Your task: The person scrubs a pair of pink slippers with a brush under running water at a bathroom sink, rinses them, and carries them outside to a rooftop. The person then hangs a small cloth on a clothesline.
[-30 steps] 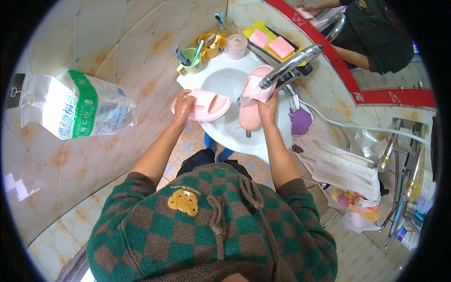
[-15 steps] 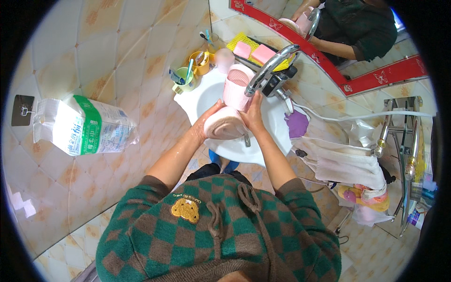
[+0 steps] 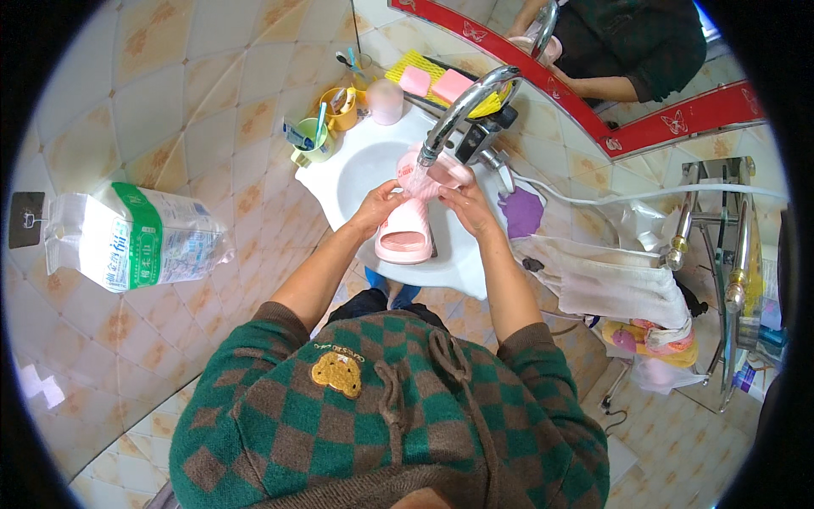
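Two pink slippers are held over the white washbasin (image 3: 352, 182), under the curved chrome faucet (image 3: 462, 106). The nearer pink slipper (image 3: 404, 253) points its open toe toward me. The farther pink slipper (image 3: 421, 176) sits directly beneath the spout and partly overlaps it. My left hand (image 3: 381, 206) grips the slippers at their left side, fingers closed near where the two meet. On the other side my right hand (image 3: 465, 208) is closed on the edge of the farther slipper, thumb and fingers around it. Exactly how the slippers touch is hidden.
Cups with toothbrushes (image 3: 315, 140) stand on the basin's back left corner. Pink soap bars (image 3: 451, 85) lie on a yellow mat behind. A purple cloth (image 3: 520, 212) is at the right edge, near hanging towels (image 3: 606, 276). A tissue pack (image 3: 144, 237) hangs on the left wall.
The slippers have been turned over: the nearer one showed its sole and now shows its open-toed upper. Both hands have shifted their grips, and the view has moved slightly.
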`<state>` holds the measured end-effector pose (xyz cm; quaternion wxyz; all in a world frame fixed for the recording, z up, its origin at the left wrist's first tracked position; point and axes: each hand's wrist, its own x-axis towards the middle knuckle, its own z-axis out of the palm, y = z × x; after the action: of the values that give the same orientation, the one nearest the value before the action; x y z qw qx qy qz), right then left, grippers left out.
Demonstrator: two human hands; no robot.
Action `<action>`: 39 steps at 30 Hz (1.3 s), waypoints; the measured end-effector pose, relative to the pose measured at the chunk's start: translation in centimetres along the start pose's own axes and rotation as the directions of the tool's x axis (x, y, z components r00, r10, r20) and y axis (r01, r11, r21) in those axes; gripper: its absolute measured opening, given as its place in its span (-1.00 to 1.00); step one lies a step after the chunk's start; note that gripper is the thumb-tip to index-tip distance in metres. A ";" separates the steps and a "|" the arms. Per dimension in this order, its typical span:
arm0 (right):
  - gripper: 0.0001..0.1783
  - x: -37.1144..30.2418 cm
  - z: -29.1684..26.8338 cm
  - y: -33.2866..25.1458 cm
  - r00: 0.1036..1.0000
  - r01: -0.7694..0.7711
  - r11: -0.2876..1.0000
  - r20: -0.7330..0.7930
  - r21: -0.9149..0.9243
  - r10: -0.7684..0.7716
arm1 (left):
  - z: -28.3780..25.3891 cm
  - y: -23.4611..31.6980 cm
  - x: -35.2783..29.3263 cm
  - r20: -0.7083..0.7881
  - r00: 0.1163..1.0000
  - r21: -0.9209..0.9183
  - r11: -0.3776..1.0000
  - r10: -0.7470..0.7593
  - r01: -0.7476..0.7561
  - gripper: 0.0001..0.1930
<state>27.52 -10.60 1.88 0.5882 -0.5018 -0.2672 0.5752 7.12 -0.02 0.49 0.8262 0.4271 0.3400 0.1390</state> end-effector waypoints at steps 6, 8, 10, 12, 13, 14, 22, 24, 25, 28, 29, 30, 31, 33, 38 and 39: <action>-0.50 1.7 1.0 2.6 0.971 0.149 0.979 -0.209 0.139 -0.118 | 0.1 -0.4 -0.2 -0.396 0.909 0.099 0.991 0.126 -0.094 -0.73; -0.47 2.1 1.2 3.0 0.971 0.078 0.996 -0.230 0.044 -0.066 | 0.1 -0.2 -0.5 -0.358 0.918 0.149 0.981 0.172 -0.126 -0.65; -0.32 2.3 1.2 2.9 0.979 0.152 0.987 -0.148 0.052 -0.143 | 0.1 0.2 -0.9 -0.338 0.932 0.084 0.990 0.134 -0.112 -0.59; -0.30 2.4 1.1 2.3 0.976 0.177 0.984 -0.132 0.025 -0.172 | -0.1 1.0 -1.4 -0.200 0.975 0.049 0.995 0.095 -0.086 -0.54; -0.29 2.4 1.0 1.9 0.979 0.172 0.985 -0.116 0.024 -0.168 | -0.1 1.5 -1.7 -0.154 0.987 0.052 0.998 0.052 -0.044 -0.51; -0.29 2.4 0.9 1.6 0.989 0.127 0.992 -0.084 0.023 -0.125 | 0.0 1.9 -1.8 -0.064 0.997 -0.068 0.997 0.030 -0.034 -0.50; -0.38 1.4 0.2 -1.4 0.993 0.059 0.910 -0.067 -0.410 -0.094 | 1.8 2.9 -1.4 0.128 0.983 -0.487 0.855 -0.132 0.178 -0.44; -0.38 1.0 -0.9 -2.9 0.935 -0.041 0.647 -0.258 -0.761 -0.243 | 2.3 2.3 -1.3 0.111 0.986 -0.578 0.799 -0.122 0.164 -0.40; -0.41 0.7 -1.7 -3.9 0.806 0.062 0.436 -0.212 -0.898 -0.552 | 2.5 2.0 -1.3 0.119 0.985 -0.612 0.772 -0.125 0.172 -0.37; -0.51 0.9 -3.8 -6.0 0.547 -0.026 -0.014 -0.003 -1.000 -0.837 | 3.0 1.8 -1.8 0.063 0.994 -0.695 0.710 -0.092 0.109 -0.35; -0.54 1.0 -4.3 -6.3 0.509 -0.066 -0.110 0.062 -0.992 -0.858 | 3.0 2.1 -2.2 0.027 0.997 -0.710 0.701 -0.068 0.067 -0.36; -0.56 1.0 -4.7 -6.3 0.601 -0.044 -0.061 0.022 -0.997 -0.799 | 3.0 2.4 -2.6 -0.021 0.998 -0.725 0.688 -0.063 0.028 -0.36; -0.58 1.1 -5.0 -6.1 0.687 -0.025 0.003 -0.019 -1.000 -0.727 | 2.9 2.8 -3.0 -0.074 0.996 -0.711 0.703 -0.056 -0.014 -0.35; -0.61 0.9 -5.0 -5.0 0.778 -0.012 0.044 -0.037 -0.999 -0.627 | 2.6 3.5 -4.2 -0.140 0.990 -0.681 0.729 -0.029 -0.075 -0.30; -0.61 -0.8 -3.1 -2.6 0.817 0.044 0.046 0.010 -0.998 -0.576 | 1.4 4.6 -6.5 -0.160 0.985 -0.659 0.735 0.070 -0.159 -0.21; -0.60 -1.3 -2.5 -2.6 0.806 0.060 0.061 0.013 -0.996 -0.591 | 1.3 4.6 -6.9 -0.187 0.980 -0.685 0.707 0.064 -0.177 -0.18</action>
<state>30.60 -12.10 3.65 0.2768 -0.7857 -0.5531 -0.0110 3.28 -1.68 7.74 0.8873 0.0933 0.2947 0.3423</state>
